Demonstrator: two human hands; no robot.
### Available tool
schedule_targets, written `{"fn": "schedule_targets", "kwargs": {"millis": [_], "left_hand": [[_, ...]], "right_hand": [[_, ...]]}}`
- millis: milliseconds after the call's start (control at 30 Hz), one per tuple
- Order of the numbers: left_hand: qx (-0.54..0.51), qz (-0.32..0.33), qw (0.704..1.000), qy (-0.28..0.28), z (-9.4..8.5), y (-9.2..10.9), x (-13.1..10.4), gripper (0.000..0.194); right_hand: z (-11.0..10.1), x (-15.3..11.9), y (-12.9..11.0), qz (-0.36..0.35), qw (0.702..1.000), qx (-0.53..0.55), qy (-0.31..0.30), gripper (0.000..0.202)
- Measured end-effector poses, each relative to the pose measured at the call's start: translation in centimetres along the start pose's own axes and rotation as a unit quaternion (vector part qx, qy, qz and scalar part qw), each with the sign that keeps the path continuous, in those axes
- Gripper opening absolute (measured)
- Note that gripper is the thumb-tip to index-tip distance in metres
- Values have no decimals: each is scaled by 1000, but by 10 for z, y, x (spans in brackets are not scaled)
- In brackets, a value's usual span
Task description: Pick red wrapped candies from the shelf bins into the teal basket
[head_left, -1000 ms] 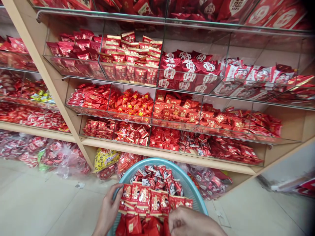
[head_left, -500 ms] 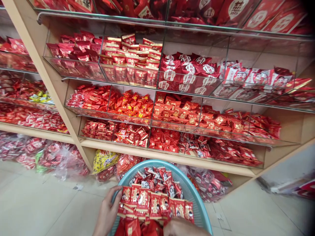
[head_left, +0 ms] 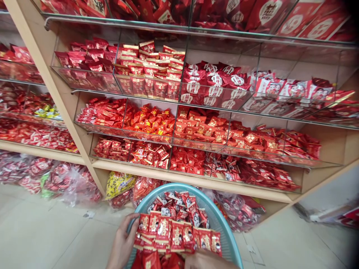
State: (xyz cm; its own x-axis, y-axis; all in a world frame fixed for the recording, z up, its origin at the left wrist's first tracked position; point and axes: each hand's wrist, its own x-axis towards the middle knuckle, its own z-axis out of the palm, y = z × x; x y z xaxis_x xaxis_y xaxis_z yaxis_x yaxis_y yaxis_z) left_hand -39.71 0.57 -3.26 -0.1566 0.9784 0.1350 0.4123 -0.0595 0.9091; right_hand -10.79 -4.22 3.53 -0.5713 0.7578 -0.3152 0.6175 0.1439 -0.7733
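A teal plastic basket (head_left: 230,239) at the bottom centre holds red candy packets (head_left: 177,235) with gold edges, laid in rows. Behind them in the basket lie red, black and white packets (head_left: 179,205). My left hand (head_left: 123,239) is closed round the basket's left rim, its thumb on the inner side. My right hand (head_left: 209,259) reaches among the packets at the lower part of the basket; its fingers are hidden by packets and the frame edge, so what it touches cannot be made out.
Beyond the basket stands a wooden shelf unit (head_left: 190,175) with clear-fronted compartments of red packets. Plastic bags of sweets (head_left: 75,183) and a yellow bag (head_left: 119,184) lie under it on the tiled floor (head_left: 56,224). Another shelf section is at the left.
My right hand has shifted slightly left among the packets. My left hand remains at the rim.
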Motion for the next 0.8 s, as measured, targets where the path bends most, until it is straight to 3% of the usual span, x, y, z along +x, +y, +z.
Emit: {"fn": "schedule_targets", "kwargs": {"millis": [100, 200, 333, 467, 600, 800], "left_hand": [[-3, -5, 1000, -3, 0, 0, -1, 38], [-8, -9, 1000, -3, 0, 2, -1, 38], [-11, -12, 1000, 1, 1, 4, -1, 40], [-12, -4, 1000, 3, 1, 2, -1, 40], [-16, -7, 1000, 6, 1, 1, 0, 40], [-24, -6, 1000, 20, 1, 6, -2, 38]], "right_hand": [[-31, 3, -8, 16, 997, -60, 36, 7], [-69, 19, -7, -19, 988, -90, 126, 20], [-123, 66, 13, -57, 951, -119, 279, 23], [-163, 116, 36, -5, 904, -168, 394, 21], [-184, 150, 45, 51, 868, -225, 439, 30], [-193, 177, 46, 134, 840, -285, 442, 45]]}}
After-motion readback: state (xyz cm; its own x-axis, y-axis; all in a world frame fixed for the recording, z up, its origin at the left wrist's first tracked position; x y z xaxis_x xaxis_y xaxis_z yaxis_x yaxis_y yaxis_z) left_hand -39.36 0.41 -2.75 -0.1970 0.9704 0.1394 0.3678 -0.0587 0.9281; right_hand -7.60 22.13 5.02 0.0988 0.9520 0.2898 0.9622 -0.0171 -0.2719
